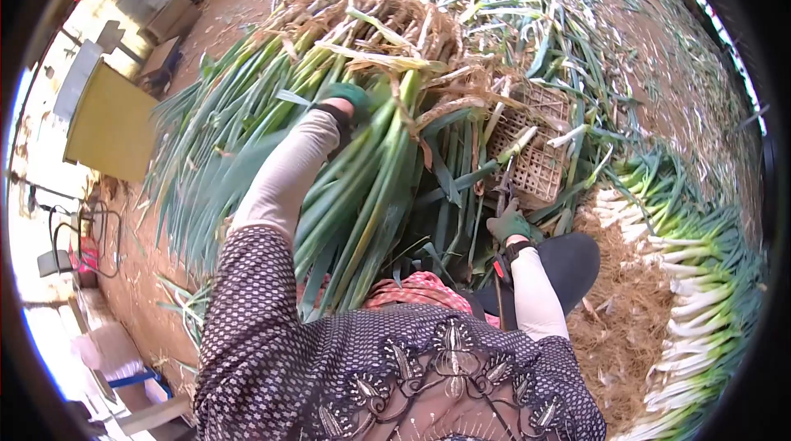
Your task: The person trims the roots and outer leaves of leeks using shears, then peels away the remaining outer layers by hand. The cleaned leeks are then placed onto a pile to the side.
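In the head view, over here the left hand point(346, 97), in a green glove, is up among the stalks of a big heap of long leeks point(222, 149), touching them; it is blurred, so I can't tell whether its fingers are pinching a stalk or spread; the roots lie at the heap's far side, the leaves trailing nearer the person. The right hand point(511, 225), green-gloved too, is down by the near end of a slatted crate point(540, 144), its fingers bent; whether they are pressed together on something I can't make out; a pale-ended leek point(517, 145) lies across the crate; off to the right, cleaned leeks point(688, 301) lie in a long row beside brown root litter point(614, 322).
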`<state>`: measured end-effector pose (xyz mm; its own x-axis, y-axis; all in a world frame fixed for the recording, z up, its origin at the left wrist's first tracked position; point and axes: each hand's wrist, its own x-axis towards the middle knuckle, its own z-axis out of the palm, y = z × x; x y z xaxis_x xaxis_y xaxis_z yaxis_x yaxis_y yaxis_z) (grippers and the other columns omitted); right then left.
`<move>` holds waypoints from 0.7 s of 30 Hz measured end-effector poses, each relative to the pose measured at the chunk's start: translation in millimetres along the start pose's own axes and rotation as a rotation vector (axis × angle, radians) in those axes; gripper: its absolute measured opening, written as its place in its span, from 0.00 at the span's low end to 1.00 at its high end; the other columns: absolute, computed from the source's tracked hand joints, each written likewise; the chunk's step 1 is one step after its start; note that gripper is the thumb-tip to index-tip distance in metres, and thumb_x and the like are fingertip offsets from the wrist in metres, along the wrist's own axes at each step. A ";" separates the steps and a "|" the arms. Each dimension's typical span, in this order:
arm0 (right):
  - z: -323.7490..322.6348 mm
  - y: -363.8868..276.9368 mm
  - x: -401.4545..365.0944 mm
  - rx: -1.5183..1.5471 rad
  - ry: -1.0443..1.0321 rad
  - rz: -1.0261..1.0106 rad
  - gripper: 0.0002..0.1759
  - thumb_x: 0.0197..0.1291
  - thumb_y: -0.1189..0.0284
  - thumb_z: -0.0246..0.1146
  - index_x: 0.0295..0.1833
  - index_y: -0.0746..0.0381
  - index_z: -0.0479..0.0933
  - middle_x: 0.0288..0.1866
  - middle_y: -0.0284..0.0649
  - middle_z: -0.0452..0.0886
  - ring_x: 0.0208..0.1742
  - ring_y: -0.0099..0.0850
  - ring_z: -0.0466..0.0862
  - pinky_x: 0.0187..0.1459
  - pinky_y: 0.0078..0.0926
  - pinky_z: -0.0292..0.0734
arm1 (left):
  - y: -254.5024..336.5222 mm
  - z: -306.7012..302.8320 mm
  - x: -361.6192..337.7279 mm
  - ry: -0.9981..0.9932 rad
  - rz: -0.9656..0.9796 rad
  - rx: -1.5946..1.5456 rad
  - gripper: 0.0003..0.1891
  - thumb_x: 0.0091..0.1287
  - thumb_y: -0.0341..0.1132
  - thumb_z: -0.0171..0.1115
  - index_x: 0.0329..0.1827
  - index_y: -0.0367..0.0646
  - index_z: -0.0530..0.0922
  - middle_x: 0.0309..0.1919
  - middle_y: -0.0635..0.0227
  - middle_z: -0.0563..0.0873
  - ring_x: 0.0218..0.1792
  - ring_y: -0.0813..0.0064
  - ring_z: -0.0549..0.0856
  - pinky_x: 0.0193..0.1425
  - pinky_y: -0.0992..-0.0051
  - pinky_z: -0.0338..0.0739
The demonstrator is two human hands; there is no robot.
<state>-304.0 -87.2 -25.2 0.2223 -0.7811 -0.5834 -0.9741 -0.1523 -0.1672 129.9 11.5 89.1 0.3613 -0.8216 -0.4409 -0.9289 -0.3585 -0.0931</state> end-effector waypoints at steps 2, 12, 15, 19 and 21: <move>0.8 3.1 7.6 0.048 -0.011 -0.032 0.58 0.50 0.56 0.66 0.80 0.67 0.43 0.73 0.66 0.63 0.71 0.54 0.71 0.71 0.41 0.66 | 35.8 1.1 -37.9 -0.037 -0.028 0.058 0.22 0.53 0.51 0.64 0.44 0.44 0.88 0.42 0.52 0.88 0.46 0.56 0.88 0.51 0.59 0.82; 17.9 11.9 19.6 0.424 0.070 -0.164 0.39 0.47 0.57 0.69 0.61 0.69 0.69 0.52 0.64 0.81 0.57 0.55 0.82 0.57 0.44 0.76 | 88.5 -6.6 -140.0 0.699 0.309 -0.172 0.39 0.58 0.51 0.68 0.71 0.45 0.66 0.53 0.46 0.83 0.53 0.47 0.83 0.58 0.54 0.76; 18.4 2.7 -6.0 0.463 0.052 -0.215 0.36 0.47 0.56 0.70 0.57 0.69 0.70 0.49 0.64 0.82 0.54 0.57 0.82 0.55 0.45 0.76 | 127.5 -22.6 -139.7 0.206 0.095 -0.451 0.38 0.61 0.56 0.66 0.67 0.40 0.69 0.55 0.44 0.81 0.53 0.45 0.83 0.58 0.53 0.76; 35.6 -2.1 -24.6 0.014 0.043 -0.041 0.46 0.45 0.56 0.71 0.69 0.64 0.63 0.65 0.58 0.74 0.64 0.53 0.77 0.64 0.44 0.72 | 154.3 55.1 -45.5 0.377 -0.213 -0.468 0.32 0.59 0.52 0.69 0.57 0.35 0.75 0.46 0.41 0.85 0.52 0.48 0.85 0.53 0.56 0.80; 35.9 -4.5 -28.2 -0.055 0.121 -0.075 0.49 0.44 0.55 0.72 0.70 0.64 0.61 0.68 0.56 0.70 0.67 0.52 0.74 0.66 0.44 0.70 | 152.4 21.4 -64.0 0.245 -0.152 -0.667 0.26 0.59 0.48 0.68 0.51 0.34 0.79 0.43 0.42 0.86 0.47 0.48 0.87 0.52 0.57 0.80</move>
<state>-304.4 -42.7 -36.6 0.2912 -0.8331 -0.4703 -0.9565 -0.2434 -0.1611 -36.6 18.9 84.1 0.5628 -0.7890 -0.2464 -0.6478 -0.6062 0.4613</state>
